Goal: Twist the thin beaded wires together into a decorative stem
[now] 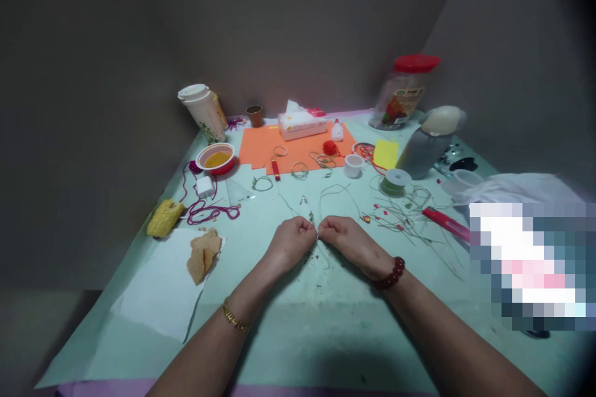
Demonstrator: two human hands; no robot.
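My left hand (293,240) and my right hand (347,239) meet over the middle of the table, both closed in a pinch. Between the fingertips runs a thin greenish cord (317,234), whose loose ends curve away past the hands. Finger detail is small, so the exact knot or bead there is hard to make out. Just beyond the left fingertips is a small dark green knotted bit (311,217). Dark specks and scraps (311,255) lie beneath the hands. Farther off, a finished-looking cord ring (262,183) rests on the green sheet.
Cut cord lengths (410,217) lie to the right, near a cord spool (393,181) and a red-handled tool (444,223). Orange paper (254,144) at the back carries a tissue box (303,129). At left are purple cord (212,214), a red bowl (226,167) and white paper (153,291).
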